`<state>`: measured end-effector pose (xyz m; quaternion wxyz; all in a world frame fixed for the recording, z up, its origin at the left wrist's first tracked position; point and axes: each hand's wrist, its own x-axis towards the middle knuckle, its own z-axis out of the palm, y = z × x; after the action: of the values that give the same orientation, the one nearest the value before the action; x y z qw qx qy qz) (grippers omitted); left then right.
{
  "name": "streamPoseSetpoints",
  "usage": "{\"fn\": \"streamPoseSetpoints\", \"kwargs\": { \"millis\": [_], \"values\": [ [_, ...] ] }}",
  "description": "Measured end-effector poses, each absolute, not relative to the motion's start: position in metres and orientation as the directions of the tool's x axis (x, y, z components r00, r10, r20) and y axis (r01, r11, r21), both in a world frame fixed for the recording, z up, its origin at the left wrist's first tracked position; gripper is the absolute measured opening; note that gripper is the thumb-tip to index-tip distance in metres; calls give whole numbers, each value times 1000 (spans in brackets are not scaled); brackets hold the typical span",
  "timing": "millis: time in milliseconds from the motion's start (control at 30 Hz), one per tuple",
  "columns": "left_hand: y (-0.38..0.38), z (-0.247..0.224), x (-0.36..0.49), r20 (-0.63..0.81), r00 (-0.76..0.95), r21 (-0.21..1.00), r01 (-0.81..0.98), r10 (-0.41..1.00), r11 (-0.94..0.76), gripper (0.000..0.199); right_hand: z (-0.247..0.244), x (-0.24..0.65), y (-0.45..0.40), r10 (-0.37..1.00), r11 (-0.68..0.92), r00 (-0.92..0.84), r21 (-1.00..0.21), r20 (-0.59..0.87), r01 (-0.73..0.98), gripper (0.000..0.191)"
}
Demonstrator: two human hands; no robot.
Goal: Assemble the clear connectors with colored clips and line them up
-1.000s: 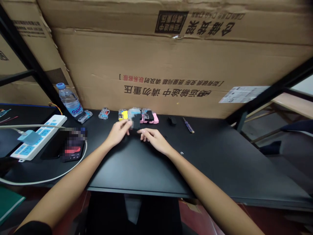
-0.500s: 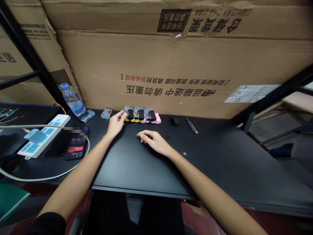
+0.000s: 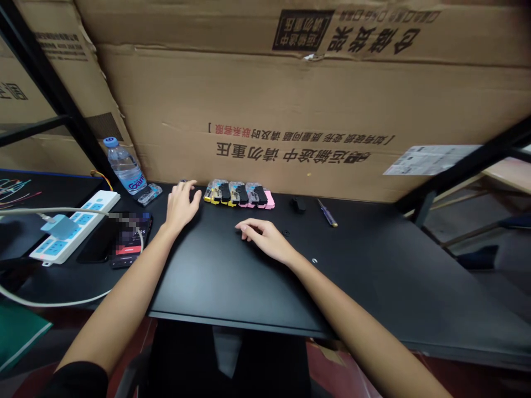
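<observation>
My left hand (image 3: 181,207) is over the back left of the black table, fingers apart, holding nothing that I can see. It mostly covers a small patterned piece (image 3: 183,181), of which only a bit shows behind the fingers. Just right of it stands a row of small graffiti-patterned plastic pieces (image 3: 238,193) with black, yellow and pink parts, apart from the hand. My right hand (image 3: 265,239) rests on the table in front of this row, its fingers curled in and nothing visible in them. A small black ring (image 3: 286,232) lies beside its wrist.
Left stand a water bottle (image 3: 125,167), another patterned piece (image 3: 150,194), a power strip (image 3: 77,228) with a cable, and phones (image 3: 131,243). Right lie a black block (image 3: 297,205), a screwdriver (image 3: 328,213) and a small white clip (image 3: 314,260). Cardboard (image 3: 298,99) walls the back.
My left hand has left the row's left end, moved left over the separate patterned piece and spread its fingers. The right hand stays in place. The view has shifted slightly.
</observation>
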<state>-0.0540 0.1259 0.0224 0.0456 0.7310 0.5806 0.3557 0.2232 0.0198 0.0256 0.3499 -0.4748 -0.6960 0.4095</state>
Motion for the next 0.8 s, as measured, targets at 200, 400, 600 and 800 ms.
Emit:
{"fn": "streamPoseSetpoints", "kwargs": {
  "millis": [200, 400, 600, 800],
  "values": [
    [118, 26, -65, 320, 110, 236, 953, 941, -191, 39, 26, 224, 20, 946, 259, -284, -884, 152, 389, 36],
    [103, 51, -68, 256, 139, 125, 977, 957, -175, 32, 42, 263, 34, 926, 319, 22, -811, 378, 490, 32],
    [92, 63, -64, 54, 325, 274, 904, 944, -327, 32, 52, 334, 52, 855, 201, 324, -834, 406, 514, 35],
    [77, 48, -30, 150, 699, 416, 597, 699, -686, 24, 49, 360, 50, 913, 116, 208, -713, 351, 692, 29]
  ]
}}
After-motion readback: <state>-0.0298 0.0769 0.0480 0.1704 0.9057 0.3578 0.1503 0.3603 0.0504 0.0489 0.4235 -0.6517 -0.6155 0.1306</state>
